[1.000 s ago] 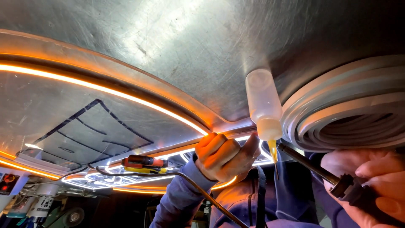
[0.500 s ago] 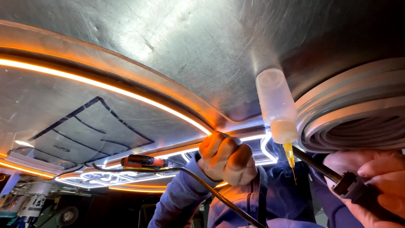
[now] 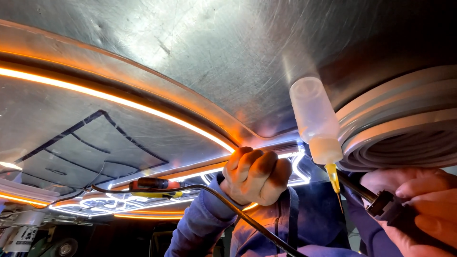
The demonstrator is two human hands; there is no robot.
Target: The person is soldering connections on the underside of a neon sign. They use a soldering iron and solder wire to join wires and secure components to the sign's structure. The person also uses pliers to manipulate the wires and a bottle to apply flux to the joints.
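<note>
1. Change: against the two earlier views, the bottle (image 3: 315,121) sits further right and lower in the frame, and the left hand (image 3: 256,174) has drawn into a tighter fist just left of it. The work has stayed at one spot on the sheet (image 3: 200,52); only the viewpoint shifted.
2. Left grip: fingers curled fully shut, knuckles against the lit strip (image 3: 119,101); a black cable (image 3: 223,200) passes under the fist. What the fist encloses cannot be told.
3. Right grip: the right hand (image 3: 423,209), below and right of the bottle, is wrapped around a dark tool (image 3: 381,202), whose shaft reaches toward the bottle's yellow nozzle.
4. Coil (image 3: 404,133): right of the bottle, touching nothing held.
</note>
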